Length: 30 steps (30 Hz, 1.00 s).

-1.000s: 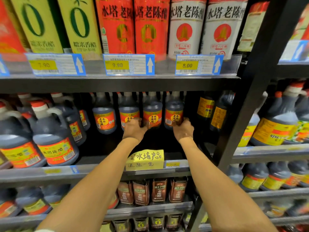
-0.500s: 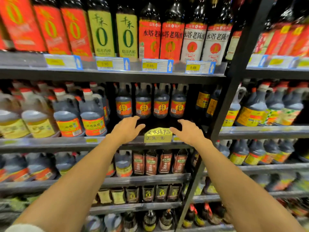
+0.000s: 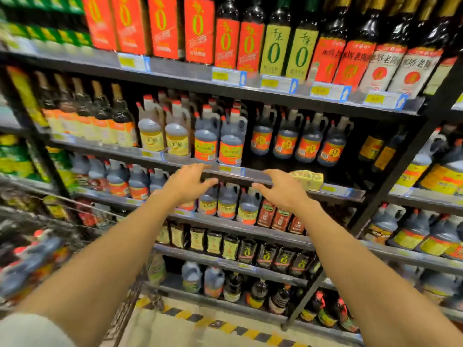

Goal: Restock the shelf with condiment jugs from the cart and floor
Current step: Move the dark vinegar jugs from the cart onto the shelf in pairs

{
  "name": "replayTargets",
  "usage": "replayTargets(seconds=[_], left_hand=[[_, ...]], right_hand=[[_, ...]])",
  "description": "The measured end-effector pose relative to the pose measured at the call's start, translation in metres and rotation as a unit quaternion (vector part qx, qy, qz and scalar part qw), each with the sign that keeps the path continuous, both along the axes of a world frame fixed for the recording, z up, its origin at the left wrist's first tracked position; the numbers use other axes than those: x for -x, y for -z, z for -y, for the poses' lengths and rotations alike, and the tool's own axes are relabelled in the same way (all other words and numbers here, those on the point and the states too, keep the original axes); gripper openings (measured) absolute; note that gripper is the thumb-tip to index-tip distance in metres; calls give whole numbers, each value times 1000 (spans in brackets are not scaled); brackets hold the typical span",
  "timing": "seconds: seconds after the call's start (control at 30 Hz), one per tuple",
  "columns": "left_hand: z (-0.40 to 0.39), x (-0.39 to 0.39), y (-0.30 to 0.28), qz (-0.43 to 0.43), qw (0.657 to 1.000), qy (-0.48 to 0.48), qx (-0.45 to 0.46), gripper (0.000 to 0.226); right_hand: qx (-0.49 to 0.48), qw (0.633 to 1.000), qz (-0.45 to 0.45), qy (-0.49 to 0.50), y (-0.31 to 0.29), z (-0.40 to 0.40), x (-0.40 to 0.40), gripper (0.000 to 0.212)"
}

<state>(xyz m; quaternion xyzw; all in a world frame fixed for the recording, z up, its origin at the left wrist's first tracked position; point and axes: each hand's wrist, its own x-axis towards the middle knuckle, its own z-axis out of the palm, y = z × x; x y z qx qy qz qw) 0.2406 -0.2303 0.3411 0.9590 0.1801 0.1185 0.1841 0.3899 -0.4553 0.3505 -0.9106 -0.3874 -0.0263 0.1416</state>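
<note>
Both my arms reach out in front of the shelf unit. My left hand [image 3: 189,182] and my right hand [image 3: 280,187] hang in the air before the shelf edge [image 3: 333,190], fingers loosely spread, holding nothing. Behind them, set back on that shelf, stand several dark jugs with orange labels [image 3: 298,142]. To their left stand two bigger dark jugs with red caps [image 3: 218,141] at the shelf front. A wire cart [image 3: 82,229] at lower left holds blurred dark jugs [image 3: 27,266] with red caps.
A yellow handwritten note [image 3: 307,179] hangs on the shelf edge right of my right hand. Shelves above and below are packed with bottles and pouches. A black upright post [image 3: 400,166] splits the shelving. Yellow-black hazard tape [image 3: 225,326] marks the floor.
My hands let go of the small jugs deep on the shelf and drew back out, fingers opening. The view pulled away and swung left, bringing the cart into sight.
</note>
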Motion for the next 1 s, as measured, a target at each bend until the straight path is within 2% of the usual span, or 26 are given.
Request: replayTargets(seconds=[0.17,0.33,0.43,0.6,0.73,0.87,1.0], left_hand=[[-68,105,-1,-22,993,-113,-25,71],[-110,203,11,-35,973,-229,-12,69],[-128,261,23,-54,956,-289,-9,58],[-156,342,52,-63,916,-396,24,65],[-187,374,79,-69,882,-465,32,59],[-234,380,102,-88,856,-507,57,61],[-291,387,130,-123,814,-560,91,70]], right_hand=[[31,992,-1,-122,-2,-94,56,65],[65,967,2,-245,9,-190,114,70],[80,946,-13,-313,19,-244,151,66],[105,905,-15,-411,46,-329,202,80],[111,876,-20,-469,73,-406,235,74],[127,835,-44,-533,106,-494,261,71],[148,795,-46,-586,140,-581,282,73]])
